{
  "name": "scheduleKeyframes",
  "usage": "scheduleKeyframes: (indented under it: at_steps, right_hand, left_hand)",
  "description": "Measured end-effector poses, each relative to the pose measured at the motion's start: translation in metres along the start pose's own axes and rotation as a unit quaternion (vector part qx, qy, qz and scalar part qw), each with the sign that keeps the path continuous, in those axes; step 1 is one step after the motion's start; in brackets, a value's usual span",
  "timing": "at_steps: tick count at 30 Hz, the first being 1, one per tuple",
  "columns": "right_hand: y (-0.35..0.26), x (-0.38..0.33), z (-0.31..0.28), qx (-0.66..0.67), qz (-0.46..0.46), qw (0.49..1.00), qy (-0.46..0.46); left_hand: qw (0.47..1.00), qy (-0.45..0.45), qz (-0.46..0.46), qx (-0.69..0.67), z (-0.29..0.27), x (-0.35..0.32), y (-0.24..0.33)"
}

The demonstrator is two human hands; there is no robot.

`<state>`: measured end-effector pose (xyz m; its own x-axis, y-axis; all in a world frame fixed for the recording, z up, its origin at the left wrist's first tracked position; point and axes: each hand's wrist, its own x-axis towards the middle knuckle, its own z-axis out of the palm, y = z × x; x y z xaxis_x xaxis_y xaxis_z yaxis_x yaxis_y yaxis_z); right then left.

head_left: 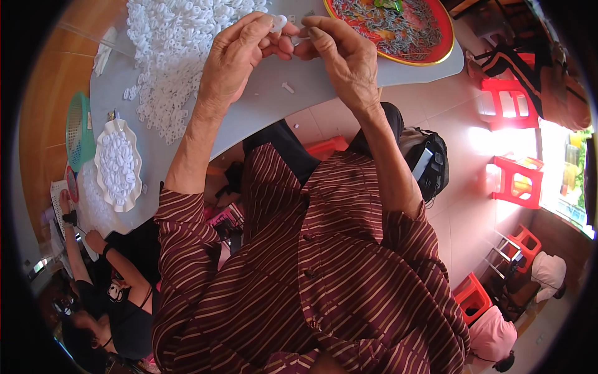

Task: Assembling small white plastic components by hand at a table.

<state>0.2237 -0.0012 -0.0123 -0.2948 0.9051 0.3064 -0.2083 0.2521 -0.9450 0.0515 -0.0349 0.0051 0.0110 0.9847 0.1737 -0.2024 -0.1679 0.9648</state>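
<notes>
Striped sleeves fill the bottom of our view, and up top we've got a tiny white ring pinched at the left hand fingertips, over the grey table. Light, stiff plastic, we'd say, smooth and easy to drop; best held by its rim. Our right hand pinches something too small to make out against it. Beside us: a ring heap, a red tray of metal bits.
</notes>
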Motion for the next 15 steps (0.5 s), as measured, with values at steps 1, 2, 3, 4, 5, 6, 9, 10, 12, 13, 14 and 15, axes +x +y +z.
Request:
scheduleKeyframes:
  at_steps: [1, 2, 3, 4, 5, 6, 9, 10, 12, 13, 14, 15]
  right_hand:
    - [0.0, 0.001, -0.001, -0.017, -0.01, 0.999, -0.025]
    - [0.001, 0.001, -0.002, -0.017, -0.011, 0.999, -0.025]
    - [0.002, 0.002, -0.003, -0.019, -0.009, 0.998, -0.054]
    - [0.003, 0.003, -0.003, -0.021, -0.007, 0.996, -0.083]
    - [0.004, 0.003, -0.005, -0.021, -0.007, 0.996, -0.082]
    - [0.005, 0.004, -0.006, -0.008, -0.002, 0.996, -0.091]
    - [0.006, 0.004, -0.008, 0.007, 0.021, 0.995, -0.096]
    - [0.006, 0.003, -0.009, 0.008, 0.038, 0.995, -0.093]
    - [0.009, 0.006, -0.01, 0.034, 0.03, 0.994, -0.104]
    - [0.01, 0.007, -0.011, 0.06, 0.021, 0.991, -0.116]
    - [0.01, 0.007, -0.012, 0.061, 0.022, 0.991, -0.116]
    - [0.009, 0.008, -0.013, 0.068, 0.028, 0.99, -0.121]
  left_hand:
    - [0.999, -0.036, 0.011, -0.001, -0.003, 0.0, 0.0]
    - [0.997, -0.075, 0.021, -0.002, -0.003, 0.0, -0.001]
    - [0.997, -0.075, 0.021, -0.002, -0.003, 0.0, 0.0]
    - [0.997, -0.07, 0.015, -0.001, -0.002, 0.0, 0.0]
    - [0.998, -0.065, 0.009, 0.001, -0.001, -0.001, 0.001]
    - [0.998, -0.065, 0.009, 0.002, 0.0, -0.001, 0.002]
    - [0.998, -0.054, 0.017, 0.029, 0.002, -0.001, 0.002]
    - [0.998, -0.057, 0.027, 0.028, 0.0, -0.001, 0.001]
    - [0.997, -0.06, 0.036, 0.026, 0.0, -0.002, 0.0]
    - [0.997, -0.066, 0.039, 0.023, 0.002, -0.003, 0.0]
    - [0.996, -0.072, 0.041, 0.02, 0.002, -0.003, -0.001]
    - [0.996, -0.072, 0.041, 0.02, 0.003, -0.004, 0.0]
